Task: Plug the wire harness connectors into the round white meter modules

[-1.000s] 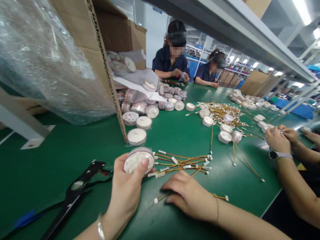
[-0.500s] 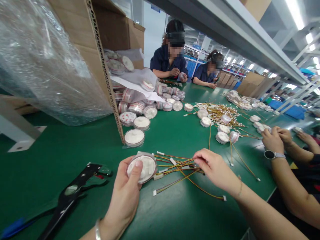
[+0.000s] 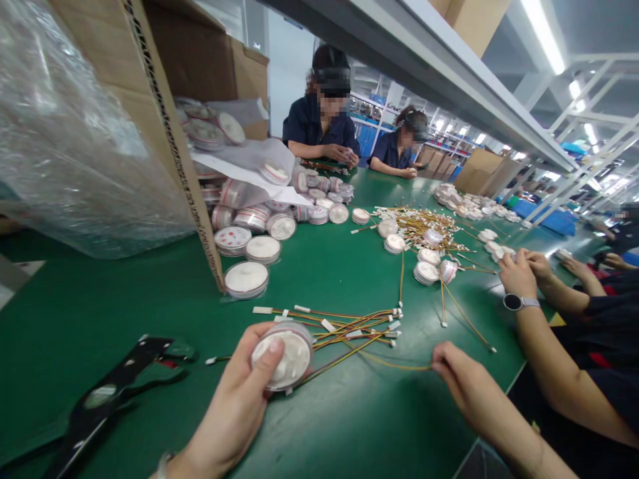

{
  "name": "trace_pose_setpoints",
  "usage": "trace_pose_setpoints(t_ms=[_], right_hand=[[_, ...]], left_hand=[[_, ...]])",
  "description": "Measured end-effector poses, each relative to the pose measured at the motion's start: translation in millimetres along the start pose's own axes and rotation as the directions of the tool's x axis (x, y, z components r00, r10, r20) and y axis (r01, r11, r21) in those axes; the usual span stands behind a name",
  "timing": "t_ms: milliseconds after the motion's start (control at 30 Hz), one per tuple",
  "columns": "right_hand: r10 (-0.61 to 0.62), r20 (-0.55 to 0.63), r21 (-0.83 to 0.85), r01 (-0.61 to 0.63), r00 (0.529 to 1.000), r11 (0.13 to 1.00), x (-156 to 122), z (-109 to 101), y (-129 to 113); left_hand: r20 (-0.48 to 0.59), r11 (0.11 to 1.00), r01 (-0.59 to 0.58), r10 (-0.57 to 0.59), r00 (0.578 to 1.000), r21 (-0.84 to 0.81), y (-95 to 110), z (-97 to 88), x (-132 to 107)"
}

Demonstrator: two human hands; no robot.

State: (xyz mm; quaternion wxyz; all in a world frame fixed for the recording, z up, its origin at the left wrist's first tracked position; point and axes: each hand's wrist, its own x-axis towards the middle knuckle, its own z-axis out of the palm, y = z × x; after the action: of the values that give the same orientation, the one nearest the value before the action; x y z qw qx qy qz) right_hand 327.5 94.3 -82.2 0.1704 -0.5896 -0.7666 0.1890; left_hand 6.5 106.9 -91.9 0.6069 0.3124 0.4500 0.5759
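Green tabletop (image 3: 312, 276). Loose wire harnesses (image 3: 344, 327) with white connectors lie crossed near the front; behind, a denser harness pile (image 3: 418, 227), round cases (image 3: 426, 272) beside it. Left: cardboard box (image 3: 134, 106), black device (image 3: 94, 399).

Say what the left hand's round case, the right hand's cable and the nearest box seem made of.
Round case in the left hand: probably glossy clear plastic, rim transparent around white contents. Cable in the right hand: likely plastic insulation, thin, yellowish; core hidden. Nearest box: matte brown corrugated cardboard; fluting shows along its edge.
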Motion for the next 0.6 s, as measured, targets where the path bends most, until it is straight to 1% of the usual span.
trace_pose_setpoints(t_ms=[33,67,133,167,200,233,267,300,367,400,433,467,500,533,600], right_hand=[[-0.024,-0.038,-0.001,0.024,0.999,1.0,4,-17,-7],[-0.057,-0.081,-0.014,0.056,0.995,0.998,8,-35,-14],[-0.122,-0.18,-0.068,0.112,0.976,0.991,13,-68,-24],[-0.146,-0.233,-0.1,0.125,0.962,0.987,16,-80,-24],[-0.157,-0.279,-0.127,0.125,0.947,0.984,18,-89,-21],[-0.156,-0.301,-0.148,0.115,0.941,0.982,20,-93,-15],[-0.146,-0.286,-0.16,0.103,0.947,0.982,23,-94,-5],[-0.133,-0.233,-0.169,0.094,0.963,0.981,25,-90,7],[-0.105,-0.077,-0.22,0.086,0.991,0.972,30,-74,30],[-0.091,-0.022,-0.266,0.082,0.996,0.96,31,-64,37],[-0.085,0.003,-0.307,0.082,0.996,0.948,32,-52,40],[-0.088,0.001,-0.328,0.084,0.996,0.941,32,-40,38],[-0.102,-0.008,-0.323,0.094,0.995,0.942,32,-28,30],[-0.131,-0.012,-0.283,0.122,0.991,0.951,32,-16,18],[-0.222,0.023,-0.165,0.222,0.975,0.961,35,9,-13]], left_hand=[[0.039,1.0,0.015,-0.016,0.999,0.007,0,0.6,-1],[0.054,1.0,0.019,-0.02,0.998,0.021,0,1.1,-2],[0.054,1.0,0.008,-0.009,0.998,0.025,1,1.7,-1],[0.036,1.0,-0.005,0.005,0.999,0.018,2,1.6,-1],[0.01,1.0,-0.02,0.02,1.0,0.007,2,1.2,1],[-0.024,0.999,-0.037,0.037,0.999,-0.006,3,0.5,2],[-0.065,0.998,-0.057,0.055,0.996,-0.02,4,-0.5,4],[-0.105,0.996,-0.078,0.074,0.992,-0.032,4,-1.7,6],[-0.169,0.992,-0.114,0.104,0.98,-0.049,4,-3.9,9],[-0.188,0.991,-0.125,0.114,0.976,-0.049,4,-4.7,9],[-0.194,0.991,-0.13,0.119,0.974,-0.043,4,-5.2,10],[-0.194,0.991,-0.132,0.124,0.973,-0.031,4,-5.3,9],[-0.189,0.991,-0.136,0.13,0.973,-0.017,4,-5.1,9],[-0.185,0.99,-0.14,0.139,0.973,0.006,4,-4.5,7],[-0.173,0.988,-0.139,0.149,0.974,0.071,6,-2.6,4]])
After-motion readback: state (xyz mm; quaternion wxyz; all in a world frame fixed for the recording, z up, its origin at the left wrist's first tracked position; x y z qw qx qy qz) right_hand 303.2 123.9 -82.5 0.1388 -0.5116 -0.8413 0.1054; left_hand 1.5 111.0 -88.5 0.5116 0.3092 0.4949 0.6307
